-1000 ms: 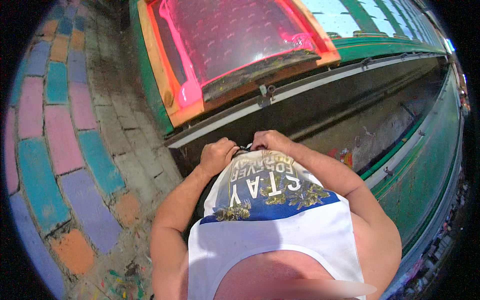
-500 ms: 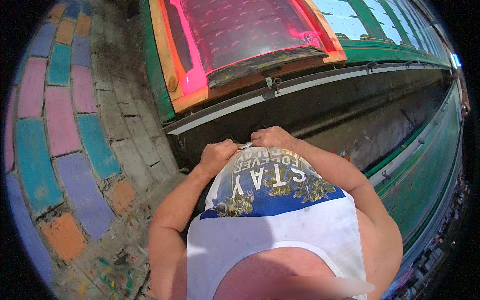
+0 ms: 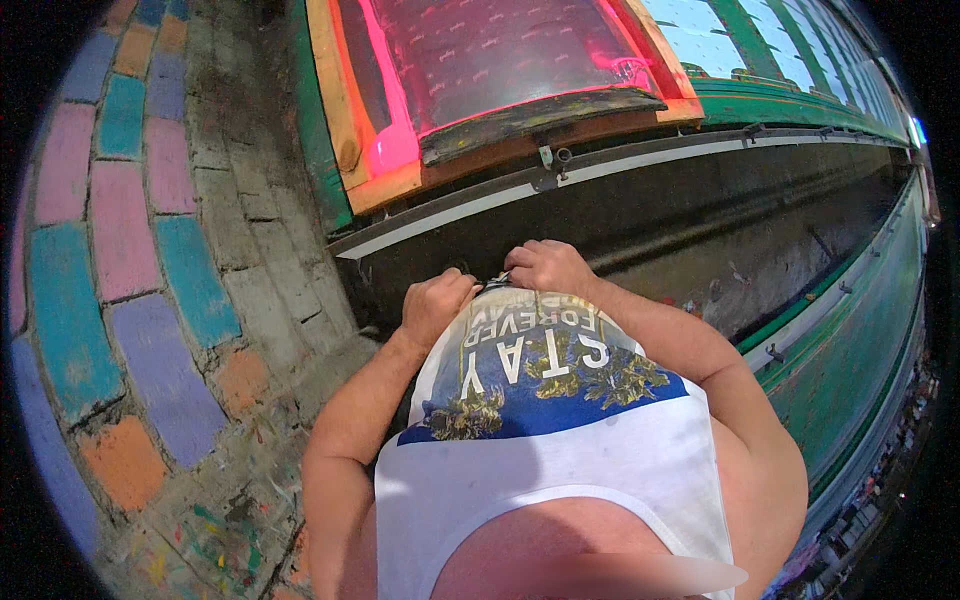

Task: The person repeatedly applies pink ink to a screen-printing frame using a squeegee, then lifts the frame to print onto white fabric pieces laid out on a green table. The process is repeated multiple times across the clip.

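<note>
Paving bricks painted pink, teal, purple and orange run down the left. A long green worktable stretches away at upper right; a 2nd green structure stands at right, past a dark gap. At lower centre, on the wearer's torso, is a white tank top with a blue palm-tree print and lettering. Ahead, a wooden-framed printing screen lies on the worktable, streaked with pink ink, beside a pale metal rail. The left hand and right hand, near each other, curl mostly closed at the tank top's lower front; fingertips are hidden, so what they grip cannot be told.
</note>
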A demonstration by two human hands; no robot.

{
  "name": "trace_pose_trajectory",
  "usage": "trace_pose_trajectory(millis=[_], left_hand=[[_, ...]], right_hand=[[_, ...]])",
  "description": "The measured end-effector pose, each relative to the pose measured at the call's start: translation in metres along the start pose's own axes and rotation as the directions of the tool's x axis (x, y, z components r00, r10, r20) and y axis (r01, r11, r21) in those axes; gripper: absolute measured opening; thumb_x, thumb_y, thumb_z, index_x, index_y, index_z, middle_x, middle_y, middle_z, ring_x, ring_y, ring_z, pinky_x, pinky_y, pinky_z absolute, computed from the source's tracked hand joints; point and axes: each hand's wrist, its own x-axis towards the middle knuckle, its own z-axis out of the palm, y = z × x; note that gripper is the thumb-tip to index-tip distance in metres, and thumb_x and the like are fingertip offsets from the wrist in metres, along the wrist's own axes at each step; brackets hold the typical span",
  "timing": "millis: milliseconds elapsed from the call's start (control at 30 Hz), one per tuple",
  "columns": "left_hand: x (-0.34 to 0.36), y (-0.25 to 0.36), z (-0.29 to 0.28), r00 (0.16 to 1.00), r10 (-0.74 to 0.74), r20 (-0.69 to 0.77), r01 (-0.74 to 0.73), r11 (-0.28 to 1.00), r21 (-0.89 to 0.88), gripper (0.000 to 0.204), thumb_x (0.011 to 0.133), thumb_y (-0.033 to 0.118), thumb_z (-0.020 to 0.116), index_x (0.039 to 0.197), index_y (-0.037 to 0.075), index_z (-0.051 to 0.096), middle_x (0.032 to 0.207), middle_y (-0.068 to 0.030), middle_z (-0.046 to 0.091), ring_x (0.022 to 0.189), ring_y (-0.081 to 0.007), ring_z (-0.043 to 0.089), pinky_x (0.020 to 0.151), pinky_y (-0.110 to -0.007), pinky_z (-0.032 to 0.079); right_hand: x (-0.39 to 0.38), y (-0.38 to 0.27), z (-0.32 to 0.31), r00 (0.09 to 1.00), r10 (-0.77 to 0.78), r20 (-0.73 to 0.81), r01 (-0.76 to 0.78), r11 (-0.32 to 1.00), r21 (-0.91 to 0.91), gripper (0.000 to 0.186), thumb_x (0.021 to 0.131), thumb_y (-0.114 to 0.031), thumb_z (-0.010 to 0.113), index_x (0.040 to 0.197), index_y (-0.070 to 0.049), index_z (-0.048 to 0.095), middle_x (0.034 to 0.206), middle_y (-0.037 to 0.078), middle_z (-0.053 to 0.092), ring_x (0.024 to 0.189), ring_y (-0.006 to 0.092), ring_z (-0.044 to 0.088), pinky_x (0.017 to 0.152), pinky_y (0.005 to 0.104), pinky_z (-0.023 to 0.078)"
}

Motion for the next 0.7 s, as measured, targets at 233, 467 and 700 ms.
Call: trace_pose_trajectory(millis=[233, 467, 700], left_hand=[[0.011, 0.002, -0.012, 0.996, 0.087, 0.012, -0.087, 0.996, -0.026, 0.015, 0.096, 0.023, 0.081, 0.105, 0.011, 0.076, 0.083, -0.0080, 0.066, 0.071, -0.0292, 0.074, 0.059, -0.043, 0.061], [0.023, -0.003, -0.005, 0.999, 0.039, -0.012, -0.038, 0.998, 0.047, 0.014, 0.095, 0.019, 0.080, 0.106, 0.011, 0.075, 0.083, -0.0083, 0.066, 0.071, -0.0306, 0.074, 0.059, -0.045, 0.060], [0.034, -0.007, -0.010, 0.998, 0.046, -0.048, -0.042, 0.996, 0.078, 0.017, 0.091, 0.019, 0.082, 0.104, 0.012, 0.074, 0.084, -0.0082, 0.066, 0.072, -0.0301, 0.074, 0.059, -0.044, 0.059]], right_hand=[[0.001, 0.001, -0.006, 0.988, -0.066, -0.143, 0.051, 0.993, -0.105, 0.014, 0.079, -0.025, 0.076, 0.080, -0.014, 0.067, 0.098, 0.002, 0.068, 0.086, 0.0218, 0.071, 0.071, 0.0394, 0.058], [0.000, 0.011, -0.014, 0.999, 0.026, 0.041, -0.028, 0.999, 0.031, 0.014, 0.088, -0.028, 0.075, 0.089, -0.015, 0.076, 0.102, 0.003, 0.072, 0.095, 0.0246, 0.075, 0.075, 0.0434, 0.062], [-0.006, 0.021, -0.029, 0.826, 0.255, 0.503, -0.354, 0.929, 0.110, 0.024, 0.097, -0.034, 0.071, 0.103, -0.013, 0.081, 0.106, 0.008, 0.077, 0.110, 0.0299, 0.079, 0.089, 0.0472, 0.066]])
